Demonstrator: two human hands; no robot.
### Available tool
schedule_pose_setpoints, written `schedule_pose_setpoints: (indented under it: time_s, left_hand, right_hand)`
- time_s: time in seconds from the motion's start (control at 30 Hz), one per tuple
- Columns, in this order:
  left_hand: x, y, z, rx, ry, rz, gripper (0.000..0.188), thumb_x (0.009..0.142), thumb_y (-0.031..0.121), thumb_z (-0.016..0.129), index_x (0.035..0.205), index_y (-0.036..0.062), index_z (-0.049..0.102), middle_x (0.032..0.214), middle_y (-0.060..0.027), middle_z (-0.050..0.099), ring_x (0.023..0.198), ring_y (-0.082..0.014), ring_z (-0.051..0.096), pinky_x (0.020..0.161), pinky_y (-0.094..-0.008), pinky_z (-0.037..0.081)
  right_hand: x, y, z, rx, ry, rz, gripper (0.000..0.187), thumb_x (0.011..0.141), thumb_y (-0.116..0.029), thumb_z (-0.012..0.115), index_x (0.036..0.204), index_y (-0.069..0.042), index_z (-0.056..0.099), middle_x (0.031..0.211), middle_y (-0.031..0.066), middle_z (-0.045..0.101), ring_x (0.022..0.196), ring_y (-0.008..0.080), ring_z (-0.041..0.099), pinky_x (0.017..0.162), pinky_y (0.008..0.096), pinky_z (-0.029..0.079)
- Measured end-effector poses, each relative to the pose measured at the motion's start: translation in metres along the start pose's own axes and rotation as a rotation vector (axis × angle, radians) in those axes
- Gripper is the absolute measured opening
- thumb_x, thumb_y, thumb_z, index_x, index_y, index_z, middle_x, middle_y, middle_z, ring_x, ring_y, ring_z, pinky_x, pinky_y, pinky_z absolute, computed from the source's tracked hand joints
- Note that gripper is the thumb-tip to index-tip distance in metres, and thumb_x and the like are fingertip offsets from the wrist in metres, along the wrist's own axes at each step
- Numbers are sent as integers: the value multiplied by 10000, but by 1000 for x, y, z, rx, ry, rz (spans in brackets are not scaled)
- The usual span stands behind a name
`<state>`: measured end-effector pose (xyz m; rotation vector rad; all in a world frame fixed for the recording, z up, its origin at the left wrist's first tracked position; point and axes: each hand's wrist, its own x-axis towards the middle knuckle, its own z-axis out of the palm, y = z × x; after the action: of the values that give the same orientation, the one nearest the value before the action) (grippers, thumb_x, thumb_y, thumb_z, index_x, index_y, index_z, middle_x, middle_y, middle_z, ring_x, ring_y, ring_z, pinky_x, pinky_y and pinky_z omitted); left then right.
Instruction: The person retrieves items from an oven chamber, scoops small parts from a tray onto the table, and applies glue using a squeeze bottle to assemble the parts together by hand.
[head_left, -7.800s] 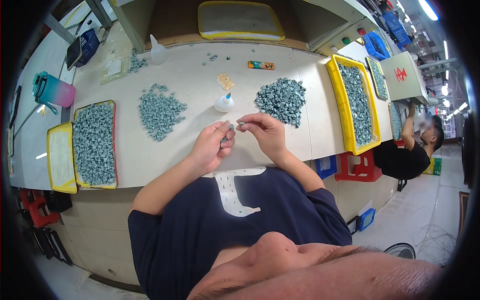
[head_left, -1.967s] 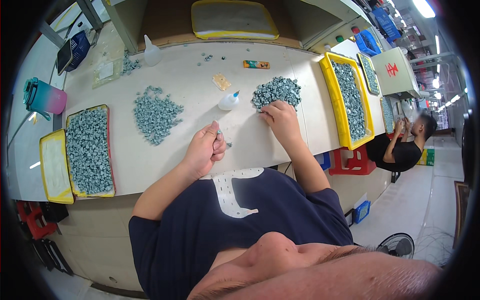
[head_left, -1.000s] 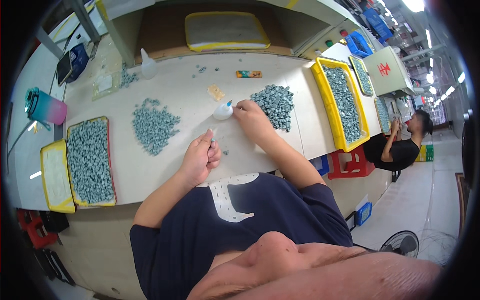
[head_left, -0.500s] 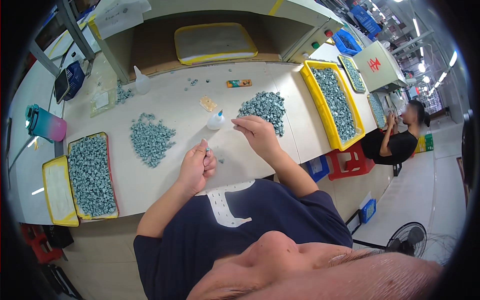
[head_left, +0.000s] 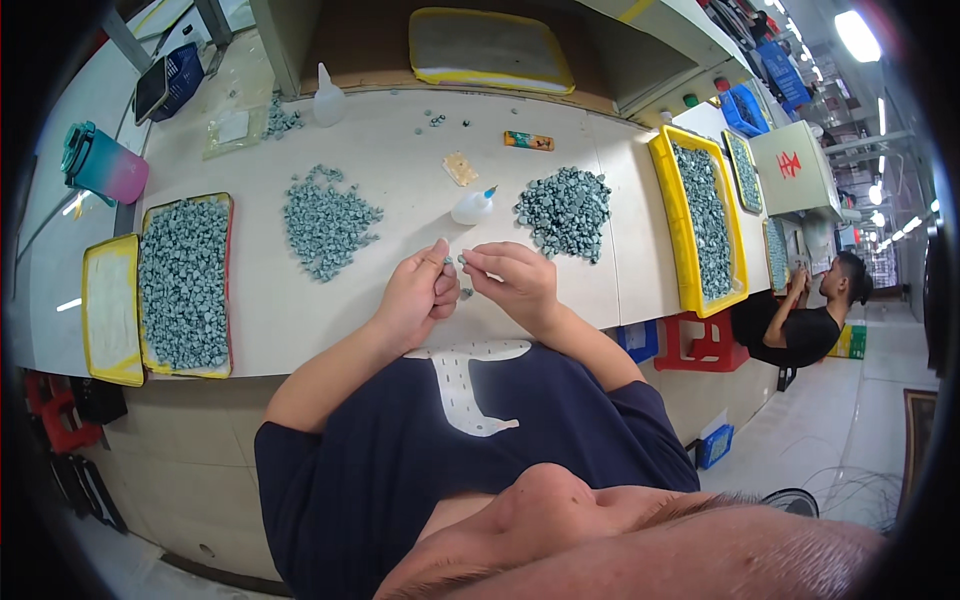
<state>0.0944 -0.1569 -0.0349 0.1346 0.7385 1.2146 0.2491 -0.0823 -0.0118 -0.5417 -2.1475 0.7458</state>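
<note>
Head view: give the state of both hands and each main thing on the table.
Left hand: closed on a small piece
Right hand: apparently pinching another
Nearer bottle: standing
Farther bottle: standing
Tumbler: lidded
Phone: screen apparently dark
Red-edged tray: filled
Yellow bin: filled
Left pile: spread
Right pile: heaped

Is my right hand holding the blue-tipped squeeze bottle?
No, the squeeze bottle sits on the white table, apart from your right hand.

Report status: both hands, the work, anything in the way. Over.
Left grip pinching small grey-green stone. Right grip close beside it, contents too small to tell. White blue-tipped bottle just beyond both, not between them.
</note>
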Motion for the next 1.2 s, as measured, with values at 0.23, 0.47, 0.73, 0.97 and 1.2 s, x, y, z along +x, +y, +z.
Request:
schedule_pose_setpoints:
  time_s: [0.23,0.47,0.73,0.97,1.2]
  left_hand:
    - [-1,-4,1,27,26,61,306,1004,351,478,859,82,463,617,31,364,503,-62,313,420,-214,228]
    - [-2,-6,1,87,22,130,295,1011,329,469,860,76,464,600,43,345,490,-49,293,413,-211,217]
    - [-7,-7,7,278,100,272,278,1018,303,458,833,95,456,629,46,363,514,-43,297,438,-201,238]
    - [-10,-6,12,792,184,651,338,1010,305,478,810,35,509,623,10,505,557,-48,449,499,-231,370]
    - [-8,-9,8,550,64,444,335,1026,331,429,842,57,487,641,17,433,535,-36,358,457,-205,295]
  right_hand:
    - [1,0,8,-73,36,-92,215,748,24,732,957,-17,705,908,93,681,714,180,666,587,263,558]
    - [1,-3,11,-57,13,-72,171,748,10,739,912,-2,693,872,91,675,691,193,654,581,273,547]
    - [1,3,11,-47,-16,-103,121,750,8,737,860,-13,691,846,76,669,688,180,646,572,266,537]
    - [3,2,6,77,-34,-37,153,722,26,748,859,-19,696,865,78,684,709,176,660,576,262,538]
    - [-5,1,11,-4,102,-6,206,705,62,732,894,-12,695,882,90,690,708,175,668,575,262,546]
